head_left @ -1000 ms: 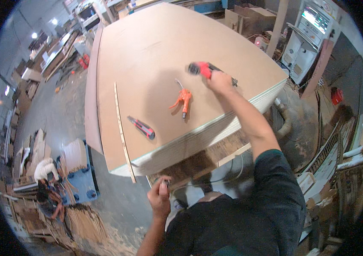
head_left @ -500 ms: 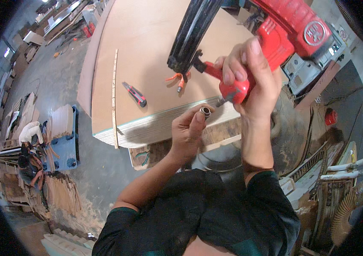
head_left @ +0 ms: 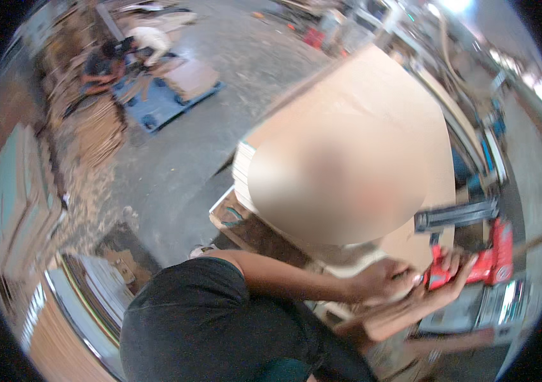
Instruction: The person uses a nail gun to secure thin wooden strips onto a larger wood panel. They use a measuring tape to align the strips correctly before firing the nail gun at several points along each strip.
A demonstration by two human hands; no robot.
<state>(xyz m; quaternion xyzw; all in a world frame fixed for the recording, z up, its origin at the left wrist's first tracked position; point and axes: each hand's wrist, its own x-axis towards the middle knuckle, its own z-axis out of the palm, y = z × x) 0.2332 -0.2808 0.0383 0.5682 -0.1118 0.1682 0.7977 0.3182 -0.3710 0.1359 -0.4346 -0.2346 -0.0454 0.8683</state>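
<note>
My right hand [head_left: 444, 280] is closed round the handle of a red and black nail gun [head_left: 503, 251], held beyond the right end of the board stack [head_left: 379, 83]. The gun's black magazine [head_left: 455, 216] points left above my fingers. My left hand [head_left: 387, 280] is closed beside the butt of the handle, close to my right wrist. A small pale glint shows at its fingertips. The air hose coupler seen in it a moment earlier is now mostly hidden by the fingers and smeared by motion. A round blurred patch covers the middle of the stack's top.
Two people crouch at the far left by a blue pallet [head_left: 166, 105] with boards on it. Panels [head_left: 13, 197] lean at the left rim, and more sheets [head_left: 89, 299] stand near my left side. A grey machine [head_left: 474, 312] stands at the lower right.
The view has swung round, so the stack sits further right. Both hands and the nail gun are now low at the right, and my left hand has come up to the handle's end.
</note>
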